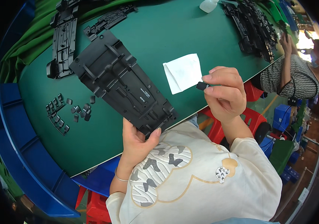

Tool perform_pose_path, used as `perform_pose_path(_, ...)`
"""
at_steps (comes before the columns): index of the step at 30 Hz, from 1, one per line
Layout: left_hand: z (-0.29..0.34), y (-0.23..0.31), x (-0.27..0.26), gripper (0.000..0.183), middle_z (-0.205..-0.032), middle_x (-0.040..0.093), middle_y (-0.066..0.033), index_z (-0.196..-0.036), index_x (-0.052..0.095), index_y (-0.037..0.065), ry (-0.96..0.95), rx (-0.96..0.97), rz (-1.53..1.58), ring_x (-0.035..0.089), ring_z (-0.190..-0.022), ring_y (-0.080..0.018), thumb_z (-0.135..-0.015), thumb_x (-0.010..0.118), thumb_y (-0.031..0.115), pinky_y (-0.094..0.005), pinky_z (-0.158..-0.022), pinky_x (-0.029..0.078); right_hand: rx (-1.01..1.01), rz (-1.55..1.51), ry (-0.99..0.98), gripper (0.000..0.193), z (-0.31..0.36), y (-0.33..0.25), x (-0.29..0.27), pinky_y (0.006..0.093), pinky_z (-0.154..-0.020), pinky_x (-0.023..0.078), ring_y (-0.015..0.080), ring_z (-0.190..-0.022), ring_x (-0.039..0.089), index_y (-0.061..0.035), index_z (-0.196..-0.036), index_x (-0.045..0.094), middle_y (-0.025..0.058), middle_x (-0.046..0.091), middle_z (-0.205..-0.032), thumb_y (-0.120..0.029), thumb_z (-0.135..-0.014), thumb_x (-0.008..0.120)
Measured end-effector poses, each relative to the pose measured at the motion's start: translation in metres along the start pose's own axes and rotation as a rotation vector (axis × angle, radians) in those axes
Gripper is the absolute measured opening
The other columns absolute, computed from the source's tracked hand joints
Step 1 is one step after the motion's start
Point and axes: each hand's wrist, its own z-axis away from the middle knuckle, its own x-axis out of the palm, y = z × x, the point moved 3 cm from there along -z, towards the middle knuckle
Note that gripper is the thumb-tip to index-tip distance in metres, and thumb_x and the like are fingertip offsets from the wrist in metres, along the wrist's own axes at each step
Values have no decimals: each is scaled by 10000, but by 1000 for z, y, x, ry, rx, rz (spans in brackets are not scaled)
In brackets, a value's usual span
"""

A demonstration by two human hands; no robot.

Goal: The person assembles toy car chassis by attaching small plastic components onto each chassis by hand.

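Note:
My left hand grips the near end of a long black plastic chassis tray, tilted above the green table. Thumb and fingers clasp its edge, and its ribbed, moulded face shows. To the right, my right hand pinches a small black plastic piece between thumb and fingertips, apart from the tray. Just beyond that piece lies a folded white paper. Left of the tray are several small loose black pieces and a black moulding frame with similar pieces attached.
More black chassis parts lie at the far left and in a pile at far right. A white bottle stands at the back. A blue rack borders the left side. Another person sits at the right, near red stools.

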Motion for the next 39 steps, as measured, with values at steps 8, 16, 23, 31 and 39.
perform_pose_path(8, -1, -2, 0, 635, -1159, 401, -129, -1220, 266, -5, -17, -26, 7, 414, -1081, -217, -672, 582, -62, -343, -926, 331, -12, -43, -24, 287, 0, 2, 2, 278, -611, 427, 200, -724, 531, -60, -787, 541, 75, 576, -878, 99, -566, 632)
perform_pose_path(16, 0, -2, 0, 624, -1132, 398, -121, -1202, 256, -1, -15, -13, 22, 453, -1047, -194, -670, 564, -111, -320, -893, 388, 492, -999, 95, 147, 8, 20, 8, 261, -666, 425, 163, -773, 525, -75, -753, 513, 76, 559, -833, 2, -703, 628)
perform_pose_path(23, 2, -1, -2, 644, -1147, 385, -125, -1216, 236, 0, -20, -38, -6, 444, -1062, -199, -672, 560, -115, -320, -896, 388, 586, -1233, 94, 152, 9, 19, 13, 262, -692, 414, 136, -752, 489, -117, -747, 497, 45, 541, -819, -56, -731, 635)
perform_pose_path(31, 0, -3, -2, 654, -1150, 379, -128, -1227, 219, -3, 9, -23, 22, 432, -1065, -197, -675, 556, -101, -314, -893, 375, 309, -527, -71, 216, 17, 3, 13, 263, -639, 413, 186, -744, 511, -58, -764, 533, 68, 556, -845, 90, -621, 600)
perform_pose_path(39, 0, -1, 1, 648, -1105, 411, -127, -1212, 220, -16, -19, 30, -98, 468, -1001, -175, -669, 571, -65, -283, -846, 402, 107, -175, -101, 297, 40, -10, 32, 286, -578, 425, 214, -698, 517, -40, -782, 545, 83, 555, -854, 116, -538, 613)
